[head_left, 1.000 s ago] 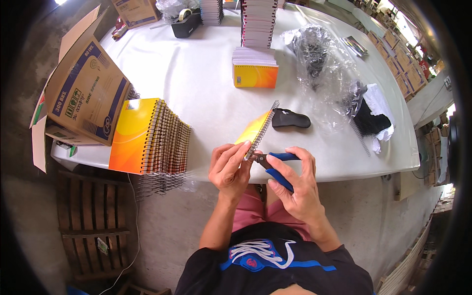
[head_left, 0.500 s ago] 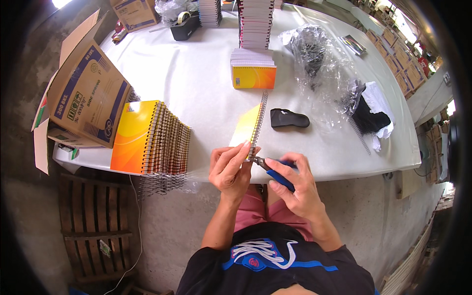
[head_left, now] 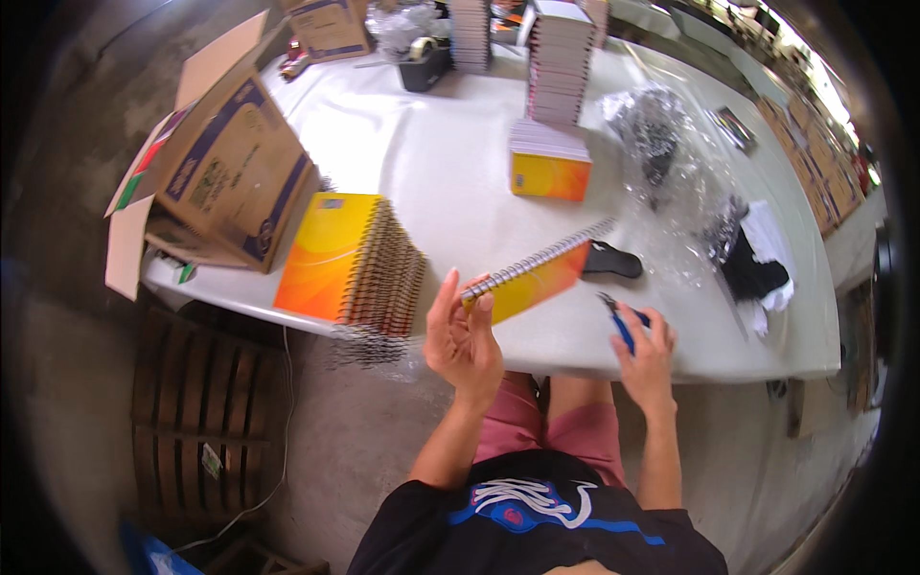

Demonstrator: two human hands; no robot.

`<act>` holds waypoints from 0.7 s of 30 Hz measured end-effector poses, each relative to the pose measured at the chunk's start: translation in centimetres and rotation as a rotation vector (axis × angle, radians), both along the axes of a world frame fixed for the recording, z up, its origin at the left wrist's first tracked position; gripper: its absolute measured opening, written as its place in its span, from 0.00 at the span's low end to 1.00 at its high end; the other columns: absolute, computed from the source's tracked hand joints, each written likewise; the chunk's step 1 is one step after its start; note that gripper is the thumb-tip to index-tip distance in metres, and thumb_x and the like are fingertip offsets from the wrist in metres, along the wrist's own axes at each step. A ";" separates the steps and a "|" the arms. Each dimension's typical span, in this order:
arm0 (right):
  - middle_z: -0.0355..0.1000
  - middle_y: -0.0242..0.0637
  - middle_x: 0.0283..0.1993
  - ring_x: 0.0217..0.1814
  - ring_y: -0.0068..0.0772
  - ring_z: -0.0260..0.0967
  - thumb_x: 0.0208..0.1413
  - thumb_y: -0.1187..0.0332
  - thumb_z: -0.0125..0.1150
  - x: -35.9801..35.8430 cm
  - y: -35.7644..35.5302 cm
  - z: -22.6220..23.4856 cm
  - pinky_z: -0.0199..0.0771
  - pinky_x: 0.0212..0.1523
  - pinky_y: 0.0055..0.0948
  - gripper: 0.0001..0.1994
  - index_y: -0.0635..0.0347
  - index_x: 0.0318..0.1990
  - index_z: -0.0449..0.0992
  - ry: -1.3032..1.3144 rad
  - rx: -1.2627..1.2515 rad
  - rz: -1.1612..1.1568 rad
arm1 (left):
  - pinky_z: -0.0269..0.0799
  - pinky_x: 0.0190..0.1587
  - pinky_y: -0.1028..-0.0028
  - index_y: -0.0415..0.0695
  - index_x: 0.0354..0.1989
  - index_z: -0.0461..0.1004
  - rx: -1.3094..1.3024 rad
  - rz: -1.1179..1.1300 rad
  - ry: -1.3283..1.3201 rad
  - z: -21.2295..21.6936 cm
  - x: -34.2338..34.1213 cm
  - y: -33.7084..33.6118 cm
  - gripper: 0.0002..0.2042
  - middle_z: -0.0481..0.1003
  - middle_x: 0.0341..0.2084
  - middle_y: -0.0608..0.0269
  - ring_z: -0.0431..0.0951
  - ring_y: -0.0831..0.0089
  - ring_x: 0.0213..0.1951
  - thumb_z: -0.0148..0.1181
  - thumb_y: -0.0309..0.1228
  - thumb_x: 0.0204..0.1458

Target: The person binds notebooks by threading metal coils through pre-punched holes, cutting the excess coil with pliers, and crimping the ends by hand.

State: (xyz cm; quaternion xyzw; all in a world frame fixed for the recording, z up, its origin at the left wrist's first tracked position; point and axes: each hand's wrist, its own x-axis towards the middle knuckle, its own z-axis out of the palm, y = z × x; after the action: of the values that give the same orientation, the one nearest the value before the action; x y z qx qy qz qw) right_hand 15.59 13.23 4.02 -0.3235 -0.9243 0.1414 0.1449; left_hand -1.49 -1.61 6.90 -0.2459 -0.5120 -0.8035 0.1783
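Note:
My left hand (head_left: 462, 335) grips one end of an orange-yellow spiral notebook (head_left: 534, 278) and holds it tilted above the front edge of the white table (head_left: 422, 163), wire binding along the top. My right hand (head_left: 644, 350) is closed on blue-handled pliers (head_left: 618, 321) near the table's front edge, a short way right of the notebook and apart from it.
A fanned pile of orange spiral notebooks (head_left: 350, 264) lies at the front left beside an open cardboard box (head_left: 225, 177). A short notebook stack (head_left: 550, 163), taller stacks (head_left: 561, 57), a black object (head_left: 613, 261), crumpled clear plastic (head_left: 671, 153) and a tape dispenser (head_left: 422, 62) are on the table.
The pliers have come off the notebook's wire binding. My right hand drew away to the right, and my left hand lifted and swung the notebook out flatter.

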 end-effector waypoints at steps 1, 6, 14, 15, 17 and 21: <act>0.56 0.42 0.58 0.62 0.45 0.53 0.57 0.54 0.52 0.5 1.1 -1.1 0.40 0.63 0.62 0.23 0.39 0.61 0.63 -0.137 -0.001 -0.090 | 0.71 0.47 0.74 0.32 0.53 0.65 0.004 -0.007 0.009 0.5 0.0 -0.7 0.15 0.74 0.40 0.50 0.76 0.68 0.43 0.51 0.20 0.57; 0.47 0.41 0.69 0.72 0.46 0.42 0.56 0.56 0.56 -2.4 0.6 0.6 0.38 0.66 0.59 0.30 0.46 0.66 0.55 0.144 0.005 0.085 | 0.67 0.52 0.70 0.32 0.51 0.66 0.133 -0.037 0.016 3.0 0.6 -3.1 0.12 0.73 0.43 0.44 0.75 0.65 0.46 0.46 0.23 0.60; 0.69 0.41 0.50 0.49 0.28 0.69 0.54 0.74 0.60 -14.0 -6.3 10.0 0.71 0.49 0.27 0.26 0.61 0.60 0.61 1.041 -1.243 0.712 | 0.64 0.54 0.72 0.36 0.53 0.64 0.016 0.337 0.343 7.0 -0.2 -9.3 0.15 0.68 0.51 0.42 0.69 0.63 0.55 0.48 0.29 0.59; 0.72 0.39 0.44 0.43 0.26 0.71 0.54 0.74 0.60 -15.7 -6.6 11.7 0.73 0.45 0.25 0.23 0.62 0.58 0.64 0.988 -1.344 0.743 | 0.63 0.54 0.71 0.37 0.54 0.64 -0.048 0.469 0.380 7.3 -0.8 -10.3 0.17 0.67 0.52 0.42 0.68 0.63 0.55 0.48 0.32 0.60; 0.73 0.35 0.37 0.33 0.22 0.70 0.53 0.73 0.61 -19.8 -8.1 14.7 0.74 0.36 0.23 0.21 0.62 0.55 0.67 0.897 -1.376 0.711 | 0.60 0.57 0.68 0.37 0.56 0.63 -0.051 0.620 0.242 8.3 -2.4 -12.5 0.20 0.66 0.53 0.45 0.66 0.64 0.56 0.42 0.38 0.62; 0.73 0.36 0.35 0.30 0.22 0.70 0.53 0.70 0.62 -26.7 -7.8 15.1 0.71 0.31 0.21 0.16 0.61 0.49 0.73 0.588 -1.106 0.790 | 0.54 0.60 0.68 0.33 0.58 0.62 -0.223 0.498 -0.008 6.7 -7.8 -13.0 0.25 0.65 0.56 0.49 0.64 0.65 0.58 0.39 0.43 0.63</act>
State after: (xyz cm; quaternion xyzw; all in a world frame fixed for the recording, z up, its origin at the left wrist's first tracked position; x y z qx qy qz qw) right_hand -11.15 5.44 19.15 0.0586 -0.6886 0.7089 0.1407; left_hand -9.29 -14.57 13.61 -0.1274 -0.6427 -0.6745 0.3402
